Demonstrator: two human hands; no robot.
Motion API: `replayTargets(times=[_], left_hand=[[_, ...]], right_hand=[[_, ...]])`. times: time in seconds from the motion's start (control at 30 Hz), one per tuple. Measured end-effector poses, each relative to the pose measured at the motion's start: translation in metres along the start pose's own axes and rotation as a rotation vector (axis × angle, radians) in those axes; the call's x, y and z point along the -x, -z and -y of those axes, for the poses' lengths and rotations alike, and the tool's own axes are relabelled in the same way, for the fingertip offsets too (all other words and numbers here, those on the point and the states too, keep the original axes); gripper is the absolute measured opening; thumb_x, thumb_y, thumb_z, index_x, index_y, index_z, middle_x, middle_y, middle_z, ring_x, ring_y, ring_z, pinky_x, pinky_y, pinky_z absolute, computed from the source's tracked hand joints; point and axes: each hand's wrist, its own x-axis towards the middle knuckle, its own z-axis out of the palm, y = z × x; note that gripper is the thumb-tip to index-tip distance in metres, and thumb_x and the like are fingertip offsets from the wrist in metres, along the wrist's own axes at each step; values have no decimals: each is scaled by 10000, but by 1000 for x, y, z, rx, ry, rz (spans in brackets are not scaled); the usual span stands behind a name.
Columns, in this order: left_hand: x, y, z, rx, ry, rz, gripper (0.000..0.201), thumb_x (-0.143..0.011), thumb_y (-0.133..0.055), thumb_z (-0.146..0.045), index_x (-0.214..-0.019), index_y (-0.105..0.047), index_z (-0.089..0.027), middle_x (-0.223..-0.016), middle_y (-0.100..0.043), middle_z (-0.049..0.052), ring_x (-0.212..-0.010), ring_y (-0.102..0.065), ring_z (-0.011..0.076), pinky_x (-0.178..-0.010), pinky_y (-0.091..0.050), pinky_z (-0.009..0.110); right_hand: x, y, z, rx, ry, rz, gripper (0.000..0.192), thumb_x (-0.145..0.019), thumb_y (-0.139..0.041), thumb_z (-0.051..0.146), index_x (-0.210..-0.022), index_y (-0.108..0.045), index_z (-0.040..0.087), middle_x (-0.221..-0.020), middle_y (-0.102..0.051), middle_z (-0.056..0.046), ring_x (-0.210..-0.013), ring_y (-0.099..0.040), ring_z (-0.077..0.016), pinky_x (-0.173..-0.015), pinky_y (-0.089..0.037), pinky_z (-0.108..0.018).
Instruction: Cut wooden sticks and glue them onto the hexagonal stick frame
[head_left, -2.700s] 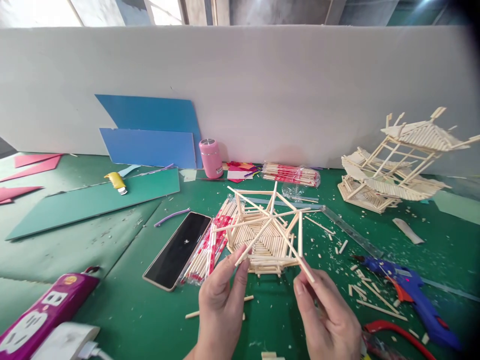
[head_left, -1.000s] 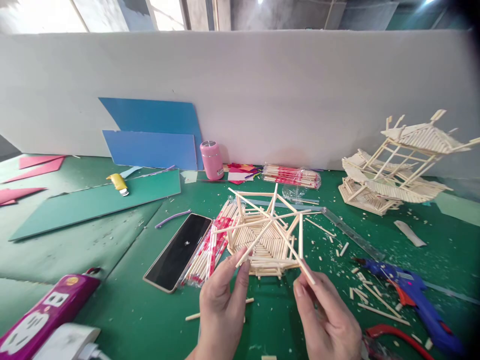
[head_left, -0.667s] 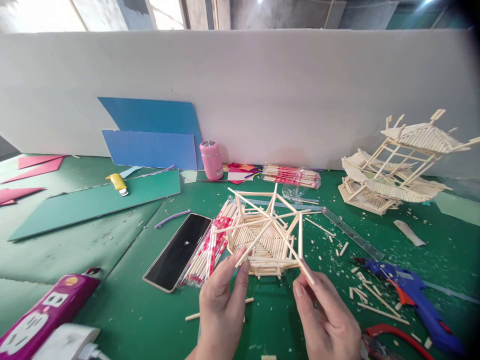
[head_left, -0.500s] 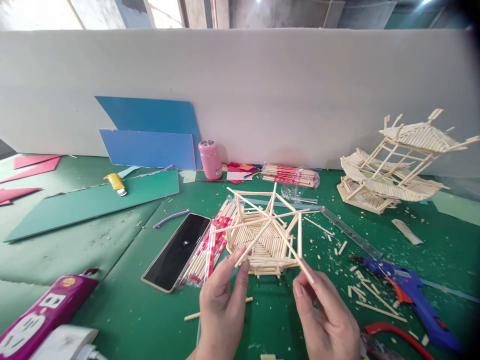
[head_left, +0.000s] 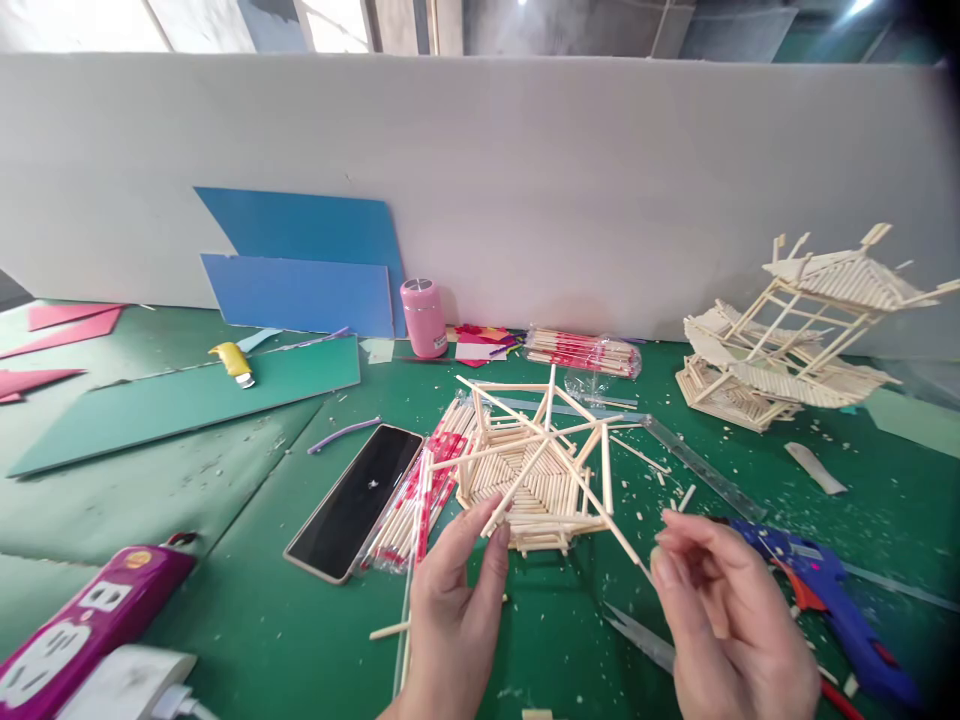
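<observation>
Green and dusted with pale scraps, the bench [head_left: 570,620] runs up to a tall white panel [head_left: 562,200] in the head view, with two blue boards [head_left: 300,295] leaning there and a pink flask [head_left: 424,320] just beside them. At the middle of the bench sits a stick frame [head_left: 540,475], its many-sided floor laid in rings and long rods crossing above it. The person's left hand [head_left: 457,600] has its grip closed, thumb and forefinger pinching the near end of one rod [head_left: 517,485]. The right hand [head_left: 739,620] is curled beside the tip of another rod, forefinger and thumb slightly parted; whether that grip has hold of anything thin, one cannot tell. Below it shows a pointed grey blade [head_left: 641,635]. To the left of the frame lie a bagged bundle of sticks [head_left: 427,490] and a phone [head_left: 356,500]; to the right, a blue glue gun [head_left: 825,575] and, farther back, a tilted stick tower [head_left: 795,378].
</observation>
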Motion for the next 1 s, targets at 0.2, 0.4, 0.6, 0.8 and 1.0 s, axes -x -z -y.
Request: replayTargets(times=[0.2, 0.4, 0.6, 0.8, 1.0], left_hand=[[2, 1, -1, -52, -51, 8, 314, -817, -570, -130, -1099, -607, -264, -1077, -690, 10, -947, -644, 147, -851, -503, 219], [0, 1, 0, -109, -94, 15, 249, -829, -557, -155, -1053, -650, -210, -1021, -710, 40, -932, -654, 175, -831, -512, 239], [-2, 3, -3, -148, -101, 18, 216, -821, -563, -161, -996, -678, -213, -987, -723, 36, -905, -669, 196, -811, -527, 265], [-3, 4, -5, -179, -104, 17, 203, -821, -561, -161, -977, -685, -202, -948, -733, 39, -880, -678, 193, -809, -532, 268], [-3, 5, -4, -180, -80, 28, 205, -826, -559, -174, -984, -687, -204, -954, -732, 37, -891, -675, 200, -816, -532, 275]], right_hand=[[4, 1, -3, 139, 30, 154, 240, -882, -453, 258, -1086, -578, 245, -971, -574, -61, -870, -562, -159, -576, -472, -194], [8, -2, -6, 78, 108, 231, 279, -888, -435, 192, -1114, -580, 264, -874, -552, -22, -887, -565, -131, -601, -475, -151], [7, -6, -1, 57, 63, 206, 264, -873, -459, 202, -1093, -604, 220, -791, -527, -21, -693, -534, -124, -574, -476, -194], [8, -6, 0, 38, 56, 194, 254, -855, -479, 194, -1072, -608, 227, -753, -506, -12, -738, -552, -139, -558, -471, -190], [9, -8, 0, -10, 46, 177, 256, -840, -506, 202, -1073, -611, 222, -730, -492, -8, -711, -539, -137, -542, -469, -195]])
